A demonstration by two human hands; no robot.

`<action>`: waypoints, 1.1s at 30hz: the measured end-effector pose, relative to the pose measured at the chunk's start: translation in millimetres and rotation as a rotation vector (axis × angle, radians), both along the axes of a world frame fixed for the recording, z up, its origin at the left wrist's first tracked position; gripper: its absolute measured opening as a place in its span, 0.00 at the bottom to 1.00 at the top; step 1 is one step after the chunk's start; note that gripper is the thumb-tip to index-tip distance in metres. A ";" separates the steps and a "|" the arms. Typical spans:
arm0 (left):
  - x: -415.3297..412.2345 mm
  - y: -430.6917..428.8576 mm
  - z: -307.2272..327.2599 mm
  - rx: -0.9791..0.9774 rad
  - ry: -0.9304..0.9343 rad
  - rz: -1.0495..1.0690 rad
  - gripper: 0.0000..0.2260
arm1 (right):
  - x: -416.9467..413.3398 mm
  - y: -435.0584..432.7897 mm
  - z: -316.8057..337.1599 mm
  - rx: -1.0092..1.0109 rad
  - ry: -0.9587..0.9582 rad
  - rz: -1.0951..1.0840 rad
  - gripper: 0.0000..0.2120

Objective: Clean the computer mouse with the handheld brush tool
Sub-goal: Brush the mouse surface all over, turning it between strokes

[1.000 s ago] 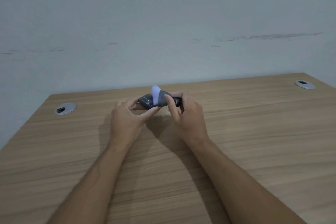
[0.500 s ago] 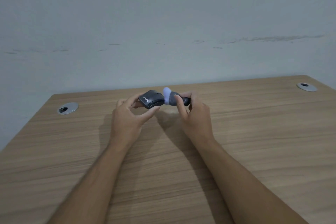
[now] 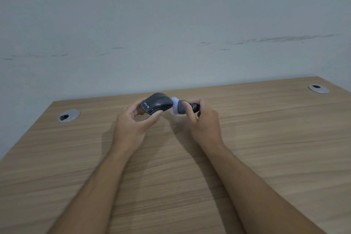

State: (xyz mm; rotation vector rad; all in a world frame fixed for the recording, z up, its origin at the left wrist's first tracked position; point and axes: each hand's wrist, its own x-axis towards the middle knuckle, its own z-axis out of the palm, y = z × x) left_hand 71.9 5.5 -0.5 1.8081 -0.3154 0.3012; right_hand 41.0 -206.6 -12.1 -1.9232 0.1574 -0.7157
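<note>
The computer mouse point(image 3: 157, 103) sits raised above the far middle of the wooden surface point(image 3: 266, 138), our left hand point(image 3: 133, 121) with its fingers clamped round it. A second ago the brush tool point(image 3: 179, 107), gripped by our right hand point(image 3: 204, 119), lay over the mouse's top; now it has slid to the right end, so that end seems next. Two cable grommets point(image 3: 68, 115) sit by the pale wall point(image 3: 171, 24).

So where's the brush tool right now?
In the right hand, center of the head view above the desk, its pale head against the mouse in the left hand.
</note>
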 end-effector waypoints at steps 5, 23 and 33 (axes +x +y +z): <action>-3.0 -7.3 -3.2 0.187 -0.089 0.087 0.25 | -8.6 6.2 11.3 -0.004 -0.158 -0.007 0.04; -3.1 -11.6 -3.7 0.353 -0.233 0.059 0.32 | -9.3 9.2 13.1 -0.096 -0.214 -0.009 0.05; 5.2 -5.7 -9.6 0.470 -0.371 0.057 0.28 | -22.1 35.8 17.3 -0.312 -0.333 0.301 0.07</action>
